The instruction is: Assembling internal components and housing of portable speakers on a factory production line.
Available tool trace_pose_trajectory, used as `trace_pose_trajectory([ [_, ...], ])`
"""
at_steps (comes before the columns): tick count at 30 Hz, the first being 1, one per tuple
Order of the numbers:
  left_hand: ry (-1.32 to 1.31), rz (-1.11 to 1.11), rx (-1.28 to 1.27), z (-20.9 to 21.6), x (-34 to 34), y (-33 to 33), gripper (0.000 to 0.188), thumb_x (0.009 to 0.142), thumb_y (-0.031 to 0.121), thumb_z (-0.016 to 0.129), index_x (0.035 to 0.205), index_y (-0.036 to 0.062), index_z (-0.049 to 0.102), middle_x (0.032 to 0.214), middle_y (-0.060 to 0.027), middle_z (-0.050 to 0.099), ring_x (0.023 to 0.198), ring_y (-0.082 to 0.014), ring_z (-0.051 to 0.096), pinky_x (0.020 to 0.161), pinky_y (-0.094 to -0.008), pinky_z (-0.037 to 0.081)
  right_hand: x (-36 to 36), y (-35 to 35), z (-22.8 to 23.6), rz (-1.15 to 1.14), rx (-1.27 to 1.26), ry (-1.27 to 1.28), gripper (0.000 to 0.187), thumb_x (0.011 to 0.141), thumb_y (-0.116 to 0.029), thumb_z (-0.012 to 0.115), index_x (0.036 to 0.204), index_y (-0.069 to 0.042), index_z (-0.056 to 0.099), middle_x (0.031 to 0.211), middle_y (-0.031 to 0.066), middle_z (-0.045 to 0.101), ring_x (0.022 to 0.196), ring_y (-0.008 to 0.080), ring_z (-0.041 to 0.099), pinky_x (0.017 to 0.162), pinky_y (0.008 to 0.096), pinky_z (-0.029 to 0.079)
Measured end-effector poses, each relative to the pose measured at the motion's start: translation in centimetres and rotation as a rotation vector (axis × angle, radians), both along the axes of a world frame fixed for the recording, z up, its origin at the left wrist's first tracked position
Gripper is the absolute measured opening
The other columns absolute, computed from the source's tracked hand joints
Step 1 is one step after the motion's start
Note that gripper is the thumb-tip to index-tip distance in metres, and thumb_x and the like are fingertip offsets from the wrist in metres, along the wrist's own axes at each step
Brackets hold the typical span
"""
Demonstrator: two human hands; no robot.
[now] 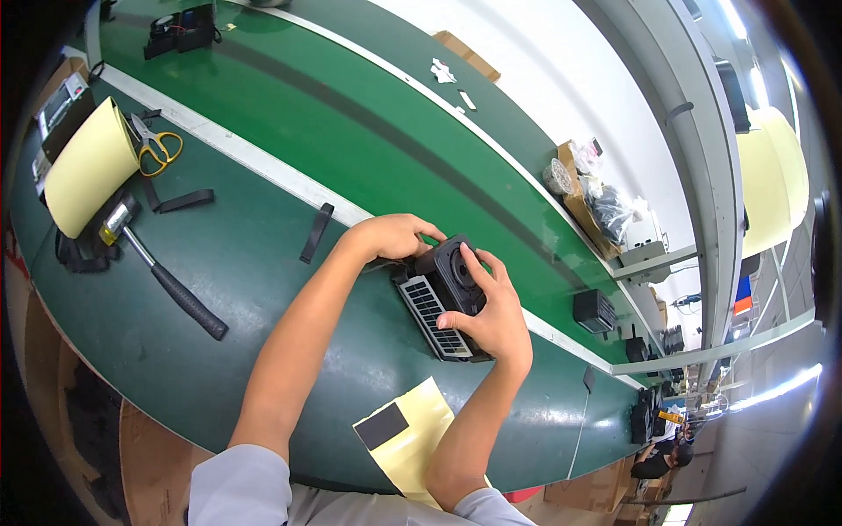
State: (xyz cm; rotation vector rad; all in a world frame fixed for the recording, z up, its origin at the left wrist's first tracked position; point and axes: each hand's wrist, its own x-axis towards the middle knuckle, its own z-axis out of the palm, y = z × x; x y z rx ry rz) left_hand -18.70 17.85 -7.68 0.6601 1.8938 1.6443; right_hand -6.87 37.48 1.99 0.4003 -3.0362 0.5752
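Observation:
A black box-shaped device (452, 273) with a round front piece and a striped solar panel (431, 313) along one side sits tilted on the green bench, near the white rail. My right hand (497, 316) grips it, thumb on the panel side and fingers over the top by the round piece. My left hand (390, 238) is closed at the device's far left corner, its fingertips partly hidden; a thin wire seems to run beneath them. Nearer me lies a yellow sheet (421, 438) with a dark rectangular pad (382, 426) on it.
To the left lie a hammer (180, 294), scissors with yellow handles (158, 153), a roll of yellow sheets (92, 167) and black straps (317, 232). Beyond the rail runs a green conveyor belt (351, 114), carrying another black device (595, 310). A person (664, 460) is far right.

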Motion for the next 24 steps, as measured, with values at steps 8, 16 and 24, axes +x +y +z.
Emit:
trace_pose_trajectory([
  [8,-0.037,0.009,-0.057,0.7,0.0,-1.1,0.043,0.094,0.010,0.061,0.136,0.0095,0.064,0.110,-0.0086,0.073,0.091,-0.0145,0.066,0.075,-0.0287,0.052,0.7,-2.5,0.7,-0.081,0.113,0.022,0.113,0.043,-0.035,0.096,0.148,-0.028,0.054,0.149,0.0164,0.049,0.126,0.0387,0.054,0.104,0.0487,0.046],
  [16,0.398,0.115,-0.313,3.6,4.4,-5.8,0.033,0.088,0.010,0.067,0.120,0.0049,0.072,0.112,-0.0199,0.074,0.105,-0.0302,0.071,0.093,-0.0385,0.054,1.4,-2.0,0.1,-0.089,0.130,0.068,0.113,0.043,-0.040,0.096,0.147,-0.029,0.054,0.149,0.0136,0.048,0.124,0.0372,0.054,0.104,0.0486,0.045],
  [24,0.812,0.308,-0.168,0.5,7.5,-4.7,0.022,0.082,0.013,0.075,0.102,0.0021,0.073,0.100,-0.0157,0.073,0.099,-0.0334,0.067,0.089,-0.0416,0.054,1.6,-2.9,-0.1,-0.109,0.099,0.067,0.111,0.044,-0.036,0.097,0.147,-0.029,0.055,0.148,0.0156,0.048,0.124,0.0371,0.054,0.106,0.0485,0.043],
])
